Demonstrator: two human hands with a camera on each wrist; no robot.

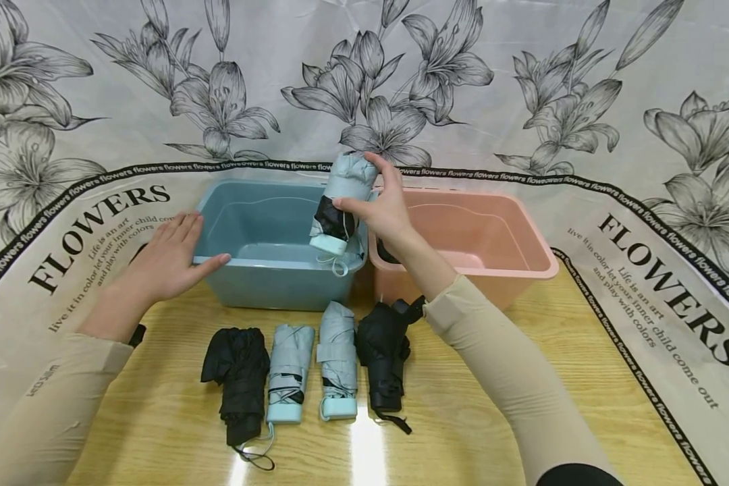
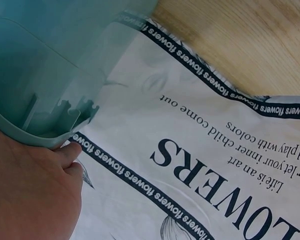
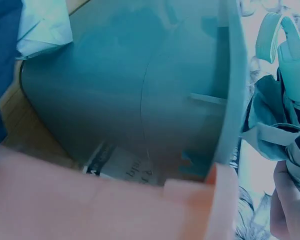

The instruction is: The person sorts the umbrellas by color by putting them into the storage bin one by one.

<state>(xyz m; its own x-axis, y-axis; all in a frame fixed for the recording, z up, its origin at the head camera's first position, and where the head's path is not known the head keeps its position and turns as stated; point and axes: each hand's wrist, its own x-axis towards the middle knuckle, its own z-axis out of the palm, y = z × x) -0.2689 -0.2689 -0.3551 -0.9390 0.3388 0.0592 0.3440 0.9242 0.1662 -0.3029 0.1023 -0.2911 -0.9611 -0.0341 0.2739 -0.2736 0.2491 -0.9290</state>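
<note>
My right hand (image 1: 389, 209) grips a folded light-blue compact umbrella (image 1: 351, 179) with a dark patch. It is held tilted over the right end of the blue bin (image 1: 273, 283), its pale handle end downward and a wrist loop hanging. The same umbrella (image 3: 295, 75) shows at the right edge of the right wrist view. My left hand (image 1: 164, 260) rests on the blue bin's left rim, fingers straight and thumb along the front corner. In the left wrist view, the back of the left hand (image 2: 35, 190) lies against the rim.
A pink bin (image 1: 474, 271) stands right of the blue one, with something dark (image 1: 387, 253) inside its left end. In front lie a black umbrella (image 1: 243, 378), two light-blue umbrellas (image 1: 289, 371) (image 1: 338, 358) and another black umbrella (image 1: 384, 358). Flower-printed cloth (image 1: 583, 202) rises behind the wooden table (image 1: 462, 405).
</note>
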